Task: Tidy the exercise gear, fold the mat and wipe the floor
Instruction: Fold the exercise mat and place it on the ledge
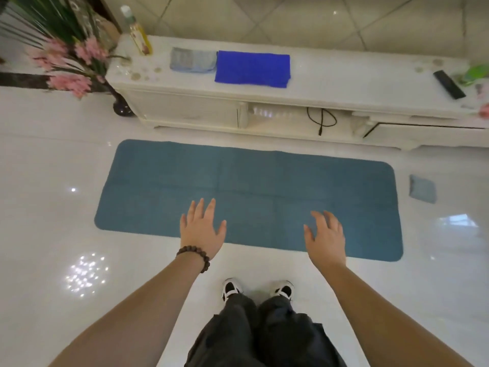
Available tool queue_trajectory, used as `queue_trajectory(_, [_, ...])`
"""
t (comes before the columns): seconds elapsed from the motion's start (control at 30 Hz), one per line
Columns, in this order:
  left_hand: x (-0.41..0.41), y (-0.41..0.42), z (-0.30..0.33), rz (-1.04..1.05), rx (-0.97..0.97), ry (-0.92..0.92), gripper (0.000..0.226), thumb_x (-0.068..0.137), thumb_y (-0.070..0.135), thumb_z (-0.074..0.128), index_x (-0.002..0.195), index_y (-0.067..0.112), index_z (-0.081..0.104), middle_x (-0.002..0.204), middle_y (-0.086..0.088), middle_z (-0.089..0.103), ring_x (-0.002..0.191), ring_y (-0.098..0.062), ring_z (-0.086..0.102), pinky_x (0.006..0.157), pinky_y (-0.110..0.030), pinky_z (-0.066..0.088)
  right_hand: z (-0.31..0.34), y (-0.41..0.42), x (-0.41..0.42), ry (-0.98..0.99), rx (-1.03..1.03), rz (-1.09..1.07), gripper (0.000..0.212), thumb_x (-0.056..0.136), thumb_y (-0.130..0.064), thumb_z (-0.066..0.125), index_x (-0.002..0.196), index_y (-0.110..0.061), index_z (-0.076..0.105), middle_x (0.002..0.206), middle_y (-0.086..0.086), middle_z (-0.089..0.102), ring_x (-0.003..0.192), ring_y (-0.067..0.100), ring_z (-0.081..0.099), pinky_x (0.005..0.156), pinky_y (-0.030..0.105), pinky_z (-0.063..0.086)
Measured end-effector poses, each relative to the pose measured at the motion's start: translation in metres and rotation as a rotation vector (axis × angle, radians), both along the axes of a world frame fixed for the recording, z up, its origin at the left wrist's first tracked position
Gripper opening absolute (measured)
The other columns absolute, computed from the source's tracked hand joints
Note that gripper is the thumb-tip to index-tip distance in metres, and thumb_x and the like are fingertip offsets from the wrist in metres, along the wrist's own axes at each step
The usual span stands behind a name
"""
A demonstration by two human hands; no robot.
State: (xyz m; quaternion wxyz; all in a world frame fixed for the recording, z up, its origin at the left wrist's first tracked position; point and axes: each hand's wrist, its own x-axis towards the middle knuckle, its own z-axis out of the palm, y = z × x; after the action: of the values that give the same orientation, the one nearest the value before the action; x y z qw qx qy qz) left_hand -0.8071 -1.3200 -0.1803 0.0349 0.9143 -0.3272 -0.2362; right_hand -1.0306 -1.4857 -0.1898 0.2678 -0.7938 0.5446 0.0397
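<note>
Both hands, left hand (201, 229) and right hand (326, 235), are hanging spread and empty above the near edge of the teal mat (264, 178) lying flat beneath them, which is risking sliding on the glossy floor (47, 247) when lifted.

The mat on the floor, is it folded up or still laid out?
Laid out. The mat lies flat at full length, all four rounded corners showing.

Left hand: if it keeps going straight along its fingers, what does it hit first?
Probably the teal mat. The left hand is open, fingers pointing forward and down over its near edge, nothing in between. Its height above the mat is unclear.
</note>
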Motion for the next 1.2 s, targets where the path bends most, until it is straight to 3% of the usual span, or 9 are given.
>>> queue_trajectory(0.27, [-0.001,-0.016,-0.033,-0.046,0.024,0.023,0.064,0.098,0.048,0.037,0.153,0.027,0.013,0.162,-0.002,0.009,0.149,-0.021,-0.001,0.120,-0.045,0.007,-0.032,-0.005,-0.008,0.048,0.015,0.011,0.041,0.097,-0.031,0.046,0.136,-0.018,0.044,0.148,0.011,0.032,0.137,0.030,0.026,0.112,0.044,0.023])
queue_trajectory(0.5, [0.003,-0.025,-0.124,-0.095,0.102,0.081,0.065,0.098,0.049,0.035,0.153,0.027,0.011,0.162,-0.003,0.007,0.149,-0.022,-0.001,0.121,-0.044,0.008,-0.113,-0.013,-0.018,0.113,0.044,0.000,0.041,0.096,-0.030,0.047,0.135,-0.016,0.046,0.146,0.010,0.035,0.134,0.030,0.030,0.110,0.046,0.027])
queue_trajectory(0.83, [0.054,-0.010,-0.360,-0.241,0.144,0.098,0.069,0.097,0.048,0.038,0.154,0.028,0.004,0.162,-0.003,0.008,0.149,-0.023,0.001,0.121,-0.043,0.009,-0.347,0.008,0.011,0.120,0.125,-0.020,0.046,0.095,-0.034,0.048,0.138,-0.018,0.043,0.148,0.009,0.032,0.137,0.028,0.026,0.112,0.044,0.025])
queue_trajectory(0.93, [0.072,-0.002,-0.450,-0.303,0.151,0.089,0.072,0.096,0.050,0.040,0.153,0.032,0.002,0.162,-0.001,0.003,0.149,-0.023,-0.002,0.121,-0.044,0.007,-0.438,0.006,0.024,0.110,0.122,0.100,0.048,0.094,-0.035,0.050,0.139,-0.019,0.042,0.148,0.008,0.032,0.137,0.029,0.027,0.111,0.045,0.028])
queue_trajectory(1.07, [0.091,0.010,-0.562,-0.487,0.175,0.124,0.086,0.088,0.066,0.046,0.151,0.039,-0.006,0.162,0.003,-0.010,0.148,-0.022,-0.010,0.120,-0.045,0.005,-0.547,-0.010,0.038,0.172,0.107,0.351,0.055,0.094,-0.041,0.047,0.145,-0.025,0.032,0.154,0.005,0.022,0.140,0.028,0.020,0.114,0.043,0.021])
queue_trajectory(1.2, [0.101,0.018,-0.642,-0.710,0.261,0.071,0.108,0.074,0.081,0.047,0.141,0.045,-0.029,0.153,0.003,-0.035,0.143,-0.025,-0.027,0.117,-0.055,-0.007,-0.621,-0.028,0.042,0.240,0.032,0.567,0.066,0.092,-0.054,0.044,0.149,-0.031,0.020,0.159,0.001,0.004,0.145,0.024,0.004,0.119,0.040,0.008])
